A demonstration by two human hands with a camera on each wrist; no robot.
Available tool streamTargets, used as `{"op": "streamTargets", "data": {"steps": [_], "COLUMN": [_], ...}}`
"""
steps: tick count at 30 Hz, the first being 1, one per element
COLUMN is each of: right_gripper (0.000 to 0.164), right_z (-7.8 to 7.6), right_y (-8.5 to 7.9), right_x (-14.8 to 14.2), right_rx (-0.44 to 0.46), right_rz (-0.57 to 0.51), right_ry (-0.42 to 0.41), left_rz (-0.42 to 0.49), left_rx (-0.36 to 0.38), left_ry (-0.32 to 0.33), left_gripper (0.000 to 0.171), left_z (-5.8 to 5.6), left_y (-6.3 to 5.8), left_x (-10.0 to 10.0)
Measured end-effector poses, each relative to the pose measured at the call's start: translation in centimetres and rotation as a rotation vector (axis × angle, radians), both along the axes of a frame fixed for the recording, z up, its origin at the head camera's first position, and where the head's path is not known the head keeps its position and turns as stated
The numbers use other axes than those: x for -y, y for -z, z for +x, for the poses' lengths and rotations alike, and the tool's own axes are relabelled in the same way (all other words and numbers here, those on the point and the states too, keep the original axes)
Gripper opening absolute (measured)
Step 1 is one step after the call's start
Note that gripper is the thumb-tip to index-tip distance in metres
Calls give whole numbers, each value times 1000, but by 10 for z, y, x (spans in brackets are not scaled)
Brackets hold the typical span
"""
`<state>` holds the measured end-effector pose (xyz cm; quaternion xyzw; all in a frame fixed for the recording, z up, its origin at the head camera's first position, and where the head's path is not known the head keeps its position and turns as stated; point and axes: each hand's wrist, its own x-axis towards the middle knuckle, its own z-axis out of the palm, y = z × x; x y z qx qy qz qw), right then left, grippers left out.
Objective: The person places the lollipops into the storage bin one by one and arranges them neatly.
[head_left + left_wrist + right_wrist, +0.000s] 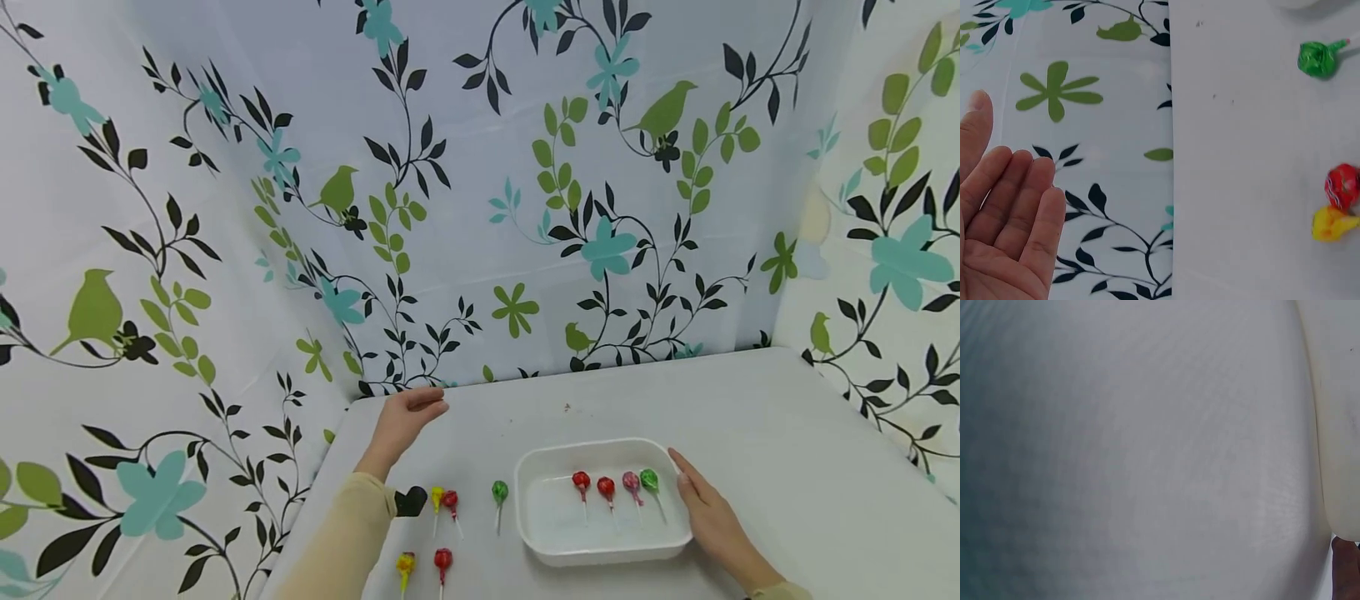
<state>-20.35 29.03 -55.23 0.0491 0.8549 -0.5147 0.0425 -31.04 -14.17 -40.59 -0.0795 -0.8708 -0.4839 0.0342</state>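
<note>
My left hand [405, 423] hangs above the back left of the table, fingers loosely extended and holding nothing; its palm and fingertips [1041, 165] show in the left wrist view. My right hand [712, 517] touches the right end of a white plastic tray [600, 553], fingers straight along the wall. In the tray lie two red lollipops, one of them this red lollipop [606, 485], a pink lollipop [632, 481] and a green lollipop [649, 479]. The right wrist view shows mostly white surface, with a sliver of finger [1345, 569] low at the right.
Left of the tray, a green lollipop [499, 492] lies on the white table [795, 433]. Further left are a yellow lollipop [437, 497] against a red lollipop [450, 499], with another yellow [406, 562] and red one [443, 558] nearer the front. Patterned curtains surround the table.
</note>
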Motion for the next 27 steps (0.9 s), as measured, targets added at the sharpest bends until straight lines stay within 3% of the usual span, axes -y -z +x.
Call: {"op": "streamTargets", "data": {"steps": [4, 10, 22, 27], "right_gripper": [61, 62, 62, 63], "right_z": [2, 1, -1, -1], "right_y": [-1, -1, -3, -4], "right_x": [-3, -2, -3, -2], "right_rx": [5, -19, -13, 16], "right_rz": [7, 25, 33, 27], "right_ry": [-4, -10, -25, -27], "left_rz": [6, 3, 39, 69], "left_rx": [7, 48, 156, 191], "left_ry": [-54, -111, -196, -228], "left_gripper": [41, 41, 36, 33], "left_z": [6, 24, 71, 89], "left_y": [8, 21, 85, 106], "left_x": [30, 58, 87, 100]}}
